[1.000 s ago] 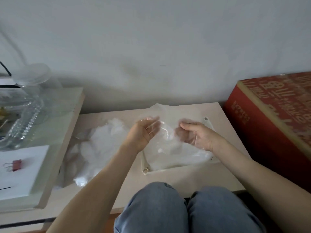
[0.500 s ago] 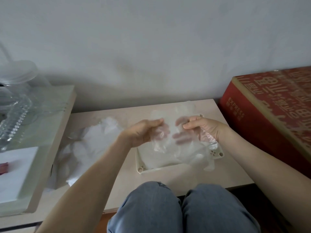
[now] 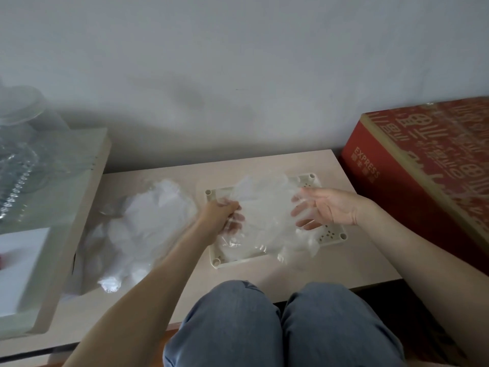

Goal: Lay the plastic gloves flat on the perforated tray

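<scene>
Rightward, red box [image 3: 412,197] reads EXPRESS; left fingers [image 3: 229,207] clutch glove [image 3: 266,218], right fingers [image 3: 311,206] spread.

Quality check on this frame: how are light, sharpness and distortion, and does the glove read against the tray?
Head view: dim, flat light, soft shadow on the wall; glass jar and white paper at the left edge are smeared; table edges splay from the wide lens; the clear glove over the perforated tray shows only faint glints; the right hand shows its fingers through it.

Red printed box [image 3: 423,168] stands right of the low table [image 3: 330,268]. Left of it, a clear jar [image 3: 18,115] on a raised stand [image 3: 79,186].
</scene>
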{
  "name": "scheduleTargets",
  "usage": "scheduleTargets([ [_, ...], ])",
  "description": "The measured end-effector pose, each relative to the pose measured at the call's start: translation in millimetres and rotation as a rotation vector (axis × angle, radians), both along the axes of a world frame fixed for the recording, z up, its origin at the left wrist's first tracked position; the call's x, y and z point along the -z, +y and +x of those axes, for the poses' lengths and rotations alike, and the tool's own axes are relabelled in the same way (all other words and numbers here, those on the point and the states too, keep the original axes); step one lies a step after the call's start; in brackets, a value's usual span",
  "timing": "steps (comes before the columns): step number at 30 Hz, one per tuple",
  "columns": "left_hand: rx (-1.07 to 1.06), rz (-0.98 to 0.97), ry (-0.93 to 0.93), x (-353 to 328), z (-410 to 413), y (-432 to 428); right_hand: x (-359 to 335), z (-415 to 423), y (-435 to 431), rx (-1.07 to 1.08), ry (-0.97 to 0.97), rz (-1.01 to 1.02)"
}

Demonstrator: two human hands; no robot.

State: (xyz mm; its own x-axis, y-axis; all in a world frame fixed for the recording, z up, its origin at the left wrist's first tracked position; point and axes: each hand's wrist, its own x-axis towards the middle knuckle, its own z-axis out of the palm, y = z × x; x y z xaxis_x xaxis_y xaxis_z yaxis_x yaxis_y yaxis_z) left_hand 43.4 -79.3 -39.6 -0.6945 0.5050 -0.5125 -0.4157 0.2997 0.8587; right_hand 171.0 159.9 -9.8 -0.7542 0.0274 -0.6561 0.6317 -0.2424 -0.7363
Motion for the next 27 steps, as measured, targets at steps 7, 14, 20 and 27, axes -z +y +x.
scheduleTargets([
  [7, -0.119, -0.006, -0.045, 14, 5, 4, 10, 3, 1, 0.035, 0.038, 0.165],
  [14, -0.118, -0.155, 0.114, 30, -1, 7, 21, -1, 5, 0.153, 0.089, 0.307],
  [20, -0.038, -0.302, 0.329, 30, 5, 6, 21, -8, 0, 0.205, 0.162, 0.456],
  [27, -0.141, 0.085, 0.212, 5, 15, 8, 25, -10, -9, 0.065, 0.253, 0.260],
])
